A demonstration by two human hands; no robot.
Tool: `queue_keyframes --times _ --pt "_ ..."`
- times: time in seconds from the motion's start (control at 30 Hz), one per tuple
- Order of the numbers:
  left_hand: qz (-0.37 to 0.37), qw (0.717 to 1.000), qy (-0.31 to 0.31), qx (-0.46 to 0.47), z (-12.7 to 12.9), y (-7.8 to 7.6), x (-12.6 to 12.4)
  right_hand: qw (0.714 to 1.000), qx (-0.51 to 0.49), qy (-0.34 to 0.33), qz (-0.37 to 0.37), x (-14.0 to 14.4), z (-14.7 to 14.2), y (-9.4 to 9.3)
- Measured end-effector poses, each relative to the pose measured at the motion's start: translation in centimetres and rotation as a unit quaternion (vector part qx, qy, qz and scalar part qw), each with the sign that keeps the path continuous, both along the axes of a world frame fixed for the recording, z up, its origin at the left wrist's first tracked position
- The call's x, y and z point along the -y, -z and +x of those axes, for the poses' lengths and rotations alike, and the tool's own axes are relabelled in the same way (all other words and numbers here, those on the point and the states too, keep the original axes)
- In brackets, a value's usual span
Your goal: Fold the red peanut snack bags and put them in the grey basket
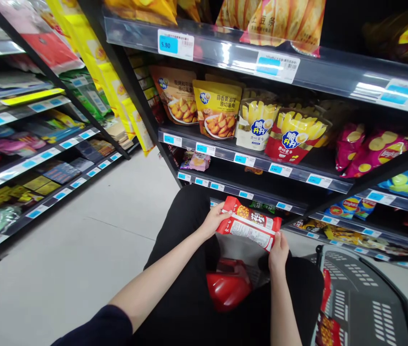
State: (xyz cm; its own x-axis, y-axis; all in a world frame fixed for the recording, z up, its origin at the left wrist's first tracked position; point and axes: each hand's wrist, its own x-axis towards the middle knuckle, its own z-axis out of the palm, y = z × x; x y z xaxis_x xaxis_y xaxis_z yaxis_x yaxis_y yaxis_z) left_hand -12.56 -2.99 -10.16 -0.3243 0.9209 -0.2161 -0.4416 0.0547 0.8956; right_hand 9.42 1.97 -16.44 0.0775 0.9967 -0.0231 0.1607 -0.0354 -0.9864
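Observation:
A red snack bag (249,224) with a white printed label is stretched between both hands, its back side up. My left hand (214,222) pinches the bag's left end, thumb on top. My right hand (279,250) grips the lower right corner, with its fingers partly hidden behind the bag. Below, between my knees, lies a shiny red object (227,284), probably packaging; its kind is unclear. Just beyond the bag is the low shelf (240,174) of the snack rack.
A grey shopping basket (358,288) holding red snack bags (328,331) stands at my right. Ahead, shelves carry a yellow potato-wedge pouch (218,110), a red fries pouch (293,137) and pink chip bags (380,149). Another rack (41,158) lines the left, across the grey floor (117,230).

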Motion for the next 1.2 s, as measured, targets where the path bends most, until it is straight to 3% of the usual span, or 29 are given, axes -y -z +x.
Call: queue_keyframes --times 0.23,0.5,0.7,0.87,1.03,1.2 --pt "0.006 0.998 0.024 -0.056 0.0 0.2 0.0 0.997 0.082 -0.007 0.012 0.2 0.7 -0.8" --pt "0.004 0.997 0.016 -0.078 0.0 0.3 -0.1 0.997 0.070 -0.011 0.006 0.1 0.3 0.1" --pt "-0.019 0.999 0.004 -0.050 0.0 1.6 -0.4 0.999 0.035 -0.004 -0.021 -0.2 0.1 1.5" --pt "-0.085 0.992 -0.039 -0.090 -0.6 2.6 -0.6 0.999 0.011 -0.004 -0.045 -0.5 0.4 1.4" --pt "-0.101 0.992 -0.047 -0.052 -1.0 2.3 -0.5 0.991 -0.084 -0.048 -0.090 -0.9 1.2 0.7" --pt "-0.105 0.994 0.011 0.006 -1.4 1.0 -0.4 0.972 -0.170 -0.109 -0.120 -1.1 2.1 -0.4"
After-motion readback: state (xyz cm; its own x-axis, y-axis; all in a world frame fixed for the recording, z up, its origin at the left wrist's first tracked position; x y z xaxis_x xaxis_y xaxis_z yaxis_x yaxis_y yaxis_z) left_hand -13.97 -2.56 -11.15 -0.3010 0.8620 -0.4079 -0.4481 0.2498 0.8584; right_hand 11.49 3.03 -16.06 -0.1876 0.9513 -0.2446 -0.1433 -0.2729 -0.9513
